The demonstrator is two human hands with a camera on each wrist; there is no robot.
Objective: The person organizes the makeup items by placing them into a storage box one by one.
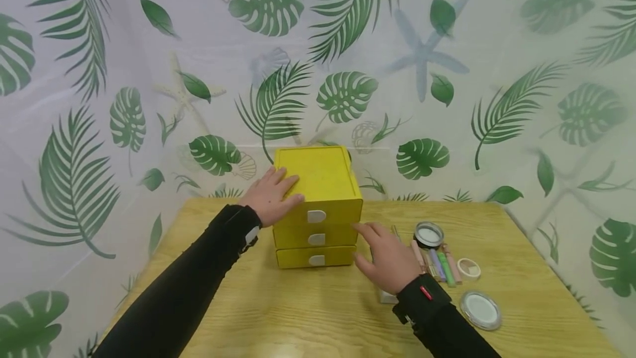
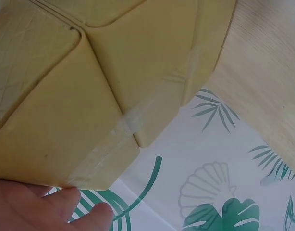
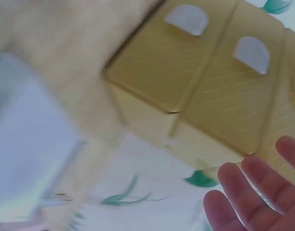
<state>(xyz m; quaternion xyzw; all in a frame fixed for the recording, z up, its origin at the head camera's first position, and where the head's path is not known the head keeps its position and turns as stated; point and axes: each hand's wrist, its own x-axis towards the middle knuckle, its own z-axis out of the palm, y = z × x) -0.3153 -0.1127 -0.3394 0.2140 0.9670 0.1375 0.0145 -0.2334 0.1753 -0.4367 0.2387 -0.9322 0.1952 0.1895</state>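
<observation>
While the left hand (image 1: 270,198) rests on the top left edge of a yellow three-drawer storage box (image 1: 318,198), its fingers lie straight and spread wide across the lid. The right hand (image 1: 390,258) is at the box's 4 o'clock, its fingers loosely extended and a little apart, with the thumb well away from them. Its fingertips come up close to the right edge of the drawer fronts; whether they touch cannot be told.

The box stands toward 12 o'clock on the wood-grain desk (image 1: 308,314), just before a leaf-print sheet (image 1: 318,76). Each drawer front carries a white rounded pull tab, the uppermost (image 1: 316,216) included, and all three look pushed in. In the left wrist view, a strip of clear tape (image 2: 133,120) runs across a seam on the box's side.

From the right hand, a black-rimmed round compact (image 1: 428,235) sits at 2 o'clock, with a row of slim cosmetic tubes (image 1: 446,268) in pink, lilac and green at 3 o'clock. A small pale-rimmed round case (image 1: 468,269) lies just beyond the tubes, and a clear-rimmed round case (image 1: 480,310) is at 4 o'clock. Below the palm, at 6 o'clock, a white object (image 1: 387,296) is mostly hidden.
</observation>
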